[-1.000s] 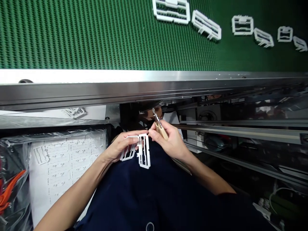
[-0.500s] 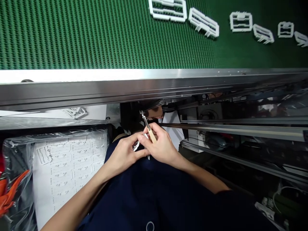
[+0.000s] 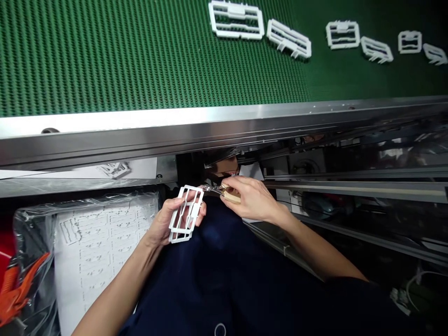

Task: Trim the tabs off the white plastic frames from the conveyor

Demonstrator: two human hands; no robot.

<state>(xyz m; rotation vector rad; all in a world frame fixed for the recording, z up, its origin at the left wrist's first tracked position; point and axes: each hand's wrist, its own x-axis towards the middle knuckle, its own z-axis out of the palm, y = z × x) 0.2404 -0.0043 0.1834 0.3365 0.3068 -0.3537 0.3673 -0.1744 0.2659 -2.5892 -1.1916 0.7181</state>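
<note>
Plastic frame [image 3: 193, 210]: where's it sitting?

It's white, and it's pinched in the left hand [image 3: 163, 225], tilted, lying over the palm, with the fingers curled round its edge.

And the right hand [image 3: 250, 198]?

Closed round the wooden handle of a small tool [image 3: 231, 195]. The tool's metal tip [image 3: 210, 188] reaches across to the frame's top corner, touching it or just beside it; I can't tell which.

What's around them?

Dark blue shirt [image 3: 224, 252] right below both hands. To the left, a sheet of printed outlines [image 3: 98, 252] lies in clear plastic wrap [image 3: 35, 224]. Ahead, past a steel rail [image 3: 210, 122], 6 more white frames [image 3: 236, 30] sit on a green studded mat [image 3: 105, 56].
</note>
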